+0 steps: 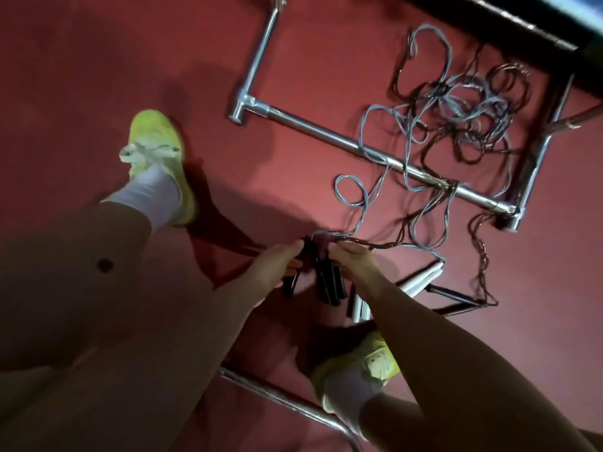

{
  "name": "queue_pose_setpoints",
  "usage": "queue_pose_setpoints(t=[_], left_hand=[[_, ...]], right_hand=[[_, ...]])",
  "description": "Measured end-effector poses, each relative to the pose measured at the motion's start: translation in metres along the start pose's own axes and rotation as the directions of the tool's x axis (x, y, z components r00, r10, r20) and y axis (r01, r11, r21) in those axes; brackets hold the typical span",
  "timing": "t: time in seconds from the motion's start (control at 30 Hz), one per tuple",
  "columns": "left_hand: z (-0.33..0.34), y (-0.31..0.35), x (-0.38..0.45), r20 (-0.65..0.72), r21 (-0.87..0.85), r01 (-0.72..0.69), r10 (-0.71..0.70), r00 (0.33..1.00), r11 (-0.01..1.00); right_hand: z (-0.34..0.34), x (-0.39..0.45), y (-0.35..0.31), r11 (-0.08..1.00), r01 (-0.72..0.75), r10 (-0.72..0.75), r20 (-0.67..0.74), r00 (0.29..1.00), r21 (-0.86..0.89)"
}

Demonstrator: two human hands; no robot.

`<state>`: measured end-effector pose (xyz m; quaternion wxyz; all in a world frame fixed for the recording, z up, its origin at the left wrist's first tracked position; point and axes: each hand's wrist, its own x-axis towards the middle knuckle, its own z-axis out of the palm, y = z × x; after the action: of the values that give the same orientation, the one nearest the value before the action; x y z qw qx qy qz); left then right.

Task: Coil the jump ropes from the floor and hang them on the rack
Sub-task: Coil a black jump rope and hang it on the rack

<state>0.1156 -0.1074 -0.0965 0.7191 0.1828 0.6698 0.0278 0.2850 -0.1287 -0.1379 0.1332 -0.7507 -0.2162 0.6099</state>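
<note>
While gripping handles [328, 282], hands [313, 265].

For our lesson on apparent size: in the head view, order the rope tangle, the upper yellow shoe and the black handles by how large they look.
1. Rope tangle
2. Upper yellow shoe
3. Black handles, smallest, though partly hidden by hands.

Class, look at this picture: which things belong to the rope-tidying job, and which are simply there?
Part of the job: tangled ropes; black handles; white handles; metal rack frame; left hand; right hand.

Simply there: yellow shoes; red floor.
</note>
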Motion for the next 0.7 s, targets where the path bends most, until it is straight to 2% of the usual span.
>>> queue_pose_setpoints(t=[0.1,0.23,0.33,0.43,0.6,0.7], left_hand=[[-0.010,-0.014,0.013,-0.032,-0.023,0.043,-0.043,0.999,0.999],[-0.025,-0.026,0.027,-0.125,-0.113,0.112,-0.126,0.984,0.987],[-0.032,-0.025,0.033,-0.189,-0.179,0.069,-0.103,0.977,0.981],[-0.038,-0.024,0.042,-0.238,-0.235,-0.023,-0.034,0.971,0.972],[-0.035,-0.018,0.040,-0.256,-0.225,-0.105,0.045,0.966,0.969],[-0.031,-0.019,0.035,-0.245,-0.183,-0.157,0.109,0.963,0.971]], right_hand=[[0.030,0.015,0.004,1.000,-0.007,0.009,-0.078,0.997,0.026],[0.063,0.037,0.003,0.983,-0.028,-0.016,-0.234,0.972,-0.181],[0.077,0.049,-0.002,0.930,-0.077,-0.023,-0.266,0.964,-0.359],[0.082,0.060,-0.010,0.911,-0.133,0.018,-0.282,0.959,-0.391],[0.082,0.061,-0.016,0.970,-0.183,0.126,-0.314,0.941,-0.160],[0.083,0.058,-0.020,0.961,-0.233,0.258,-0.182,0.949,0.147]])
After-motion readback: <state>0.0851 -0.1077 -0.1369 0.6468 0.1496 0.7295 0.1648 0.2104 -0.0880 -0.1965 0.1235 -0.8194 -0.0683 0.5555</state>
